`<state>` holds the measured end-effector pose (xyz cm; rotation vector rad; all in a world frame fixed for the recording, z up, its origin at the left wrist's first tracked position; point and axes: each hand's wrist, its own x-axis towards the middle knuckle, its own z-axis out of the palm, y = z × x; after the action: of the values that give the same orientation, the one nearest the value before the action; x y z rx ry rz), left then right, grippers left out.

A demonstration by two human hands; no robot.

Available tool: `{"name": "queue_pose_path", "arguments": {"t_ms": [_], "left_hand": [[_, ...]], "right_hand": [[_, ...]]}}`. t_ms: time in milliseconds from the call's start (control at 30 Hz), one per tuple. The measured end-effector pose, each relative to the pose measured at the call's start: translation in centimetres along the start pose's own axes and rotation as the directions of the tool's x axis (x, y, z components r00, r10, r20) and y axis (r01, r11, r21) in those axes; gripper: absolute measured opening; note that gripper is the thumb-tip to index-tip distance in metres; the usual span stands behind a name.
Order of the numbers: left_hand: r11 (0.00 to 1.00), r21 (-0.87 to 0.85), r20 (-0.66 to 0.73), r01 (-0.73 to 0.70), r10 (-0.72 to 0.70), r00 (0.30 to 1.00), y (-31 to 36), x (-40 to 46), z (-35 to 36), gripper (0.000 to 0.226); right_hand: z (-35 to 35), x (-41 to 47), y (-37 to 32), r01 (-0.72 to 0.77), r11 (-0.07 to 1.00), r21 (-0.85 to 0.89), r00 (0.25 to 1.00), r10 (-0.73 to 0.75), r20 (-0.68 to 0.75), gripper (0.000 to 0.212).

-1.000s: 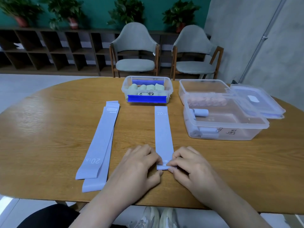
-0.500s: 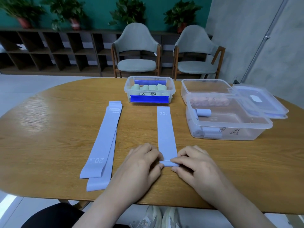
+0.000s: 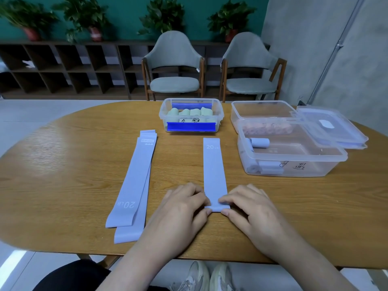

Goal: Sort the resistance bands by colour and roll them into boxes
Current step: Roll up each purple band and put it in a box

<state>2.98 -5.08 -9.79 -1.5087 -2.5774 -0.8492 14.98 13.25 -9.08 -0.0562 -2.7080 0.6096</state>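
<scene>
A lilac resistance band (image 3: 213,169) marked 20 LB lies lengthwise on the wooden table (image 3: 63,169), its near end turned up into a small roll. My left hand (image 3: 184,206) pinches the roll's left end and my right hand (image 3: 245,204) pinches its right end. Two more flat lilac bands (image 3: 134,181) lie overlapped to the left. At the right, a clear box (image 3: 294,164) holds rolled lilac bands (image 3: 260,142). Behind it another clear box (image 3: 264,114) holds pink rolls. A small clear box (image 3: 191,115) with blue clips holds green rolls.
A clear lid (image 3: 333,127) leans on the boxes at the right. Two grey chairs (image 3: 174,68) stand beyond the table's far edge, with dark shelving and potted plants behind. My shoes show under the near edge.
The roll at the band's near end has grown a little and moved away from me, with both hands following it. The view has shifted slightly.
</scene>
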Motion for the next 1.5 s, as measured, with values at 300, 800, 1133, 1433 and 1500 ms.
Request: {"name": "queue_pose_path", "arguments": {"t_ms": [300, 800, 1133, 1433, 1500], "left_hand": [[1.0, 0.03, 0.014, 0.008, -0.009, 1.0, -0.03, -0.15, -0.13, 0.031], [0.997, 0.071, -0.019, 0.015, -0.013, 1.0, 0.1, 0.07, 0.11, 0.027], [0.998, 0.067, -0.01, 0.014, -0.014, 1.0, 0.12, -0.1, -0.02, 0.015], [0.998, 0.067, 0.001, 0.018, -0.018, 1.0, -0.01, -0.13, 0.08, 0.028], [0.998, 0.06, 0.002, 0.016, -0.016, 1.0, -0.03, -0.11, 0.11, 0.026]], "right_hand": [[0.04, 0.03, 0.04, 0.01, 1.0, -0.024, 1.0, -0.01, -0.006, 0.013], [-0.06, 0.02, -0.06, -0.038, 0.999, -0.011, 0.999, 0.039, 0.022, 0.009], [-0.19, -0.06, -0.17, -0.027, 0.999, -0.039, 0.998, 0.029, 0.05, 0.012], [-0.29, -0.04, -0.3, -0.03, 0.999, -0.019, 0.998, 0.031, 0.05, 0.011], [-0.27, -0.03, -0.37, -0.03, 0.999, -0.026, 0.998, 0.031, 0.047, 0.014]]}}
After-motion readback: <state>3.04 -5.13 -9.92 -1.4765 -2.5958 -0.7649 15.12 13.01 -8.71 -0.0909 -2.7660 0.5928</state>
